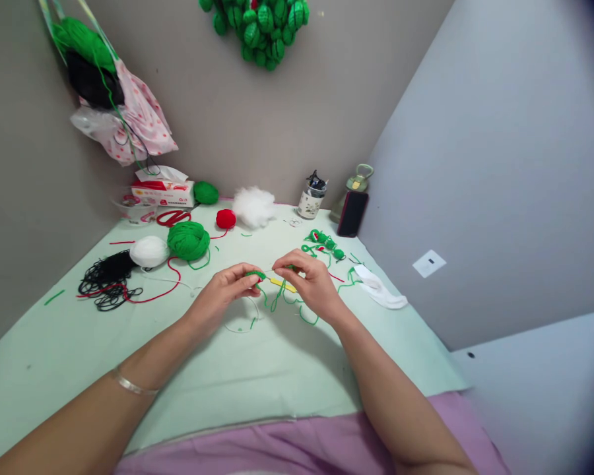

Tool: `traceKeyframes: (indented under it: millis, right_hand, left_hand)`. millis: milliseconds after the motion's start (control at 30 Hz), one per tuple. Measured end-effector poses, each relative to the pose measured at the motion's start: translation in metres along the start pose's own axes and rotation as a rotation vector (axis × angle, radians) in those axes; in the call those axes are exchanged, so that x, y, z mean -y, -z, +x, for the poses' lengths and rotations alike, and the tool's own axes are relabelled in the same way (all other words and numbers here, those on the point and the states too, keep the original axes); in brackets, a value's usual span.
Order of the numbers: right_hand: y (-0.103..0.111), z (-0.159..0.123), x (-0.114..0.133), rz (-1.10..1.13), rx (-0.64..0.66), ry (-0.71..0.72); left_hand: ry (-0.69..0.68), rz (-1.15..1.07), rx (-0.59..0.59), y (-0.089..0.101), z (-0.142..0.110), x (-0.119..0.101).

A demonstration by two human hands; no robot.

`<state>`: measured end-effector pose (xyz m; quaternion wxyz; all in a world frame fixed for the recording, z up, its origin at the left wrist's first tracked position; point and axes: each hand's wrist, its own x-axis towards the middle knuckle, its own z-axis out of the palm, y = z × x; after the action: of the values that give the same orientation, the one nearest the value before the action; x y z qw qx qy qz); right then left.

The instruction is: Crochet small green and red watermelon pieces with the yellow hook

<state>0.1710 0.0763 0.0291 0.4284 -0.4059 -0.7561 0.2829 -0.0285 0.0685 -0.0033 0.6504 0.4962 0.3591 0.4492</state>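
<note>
Tissue box (163, 194): printed, too small to read. My left hand (233, 282) pinches a green knitted piece (256, 274) over the table (218, 389); my right hand (307, 277), just beside, pinches a thin item (270, 270), unidentifiable. Yellow handle (283, 285) partly hidden. Hanging green bundle (264, 30) cut off above.

A tissue box (163, 193) stands with a clear tub (137, 212) just beside its left end, while a pink dotted bag (146, 119) hangs above the box. Well to the right of the box are a jar (309, 204), then a bottle (337, 211) and an upright phone (353, 214). Farthest right of it is a wall plate (429, 264).
</note>
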Motion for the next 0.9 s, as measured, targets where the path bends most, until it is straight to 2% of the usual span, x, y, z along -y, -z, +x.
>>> traceKeyframes:
  millis: [133,333,667,900]
  right_hand:
    - [0.0016,0.0001,-0.0015,-0.135,-0.025,0.097]
    - [0.0035,-0.0004,-0.0032,-0.196,-0.005,0.127]
    - [0.0086,0.0010,-0.0074,-0.143,-0.019,0.131]
    - [0.0066,-0.0009,-0.0038,-0.151,0.067,0.150]
  left_hand:
    - [0.003,-0.015,0.006,0.0001,0.0002,-0.0004]
    - [0.011,-0.021,0.021,-0.0006,-0.0001,-0.0015]
    - [-0.010,-0.015,0.070,-0.0013,-0.0016,-0.0036]
    - [-0.004,0.019,0.088,-0.0020,-0.0010,-0.0035]
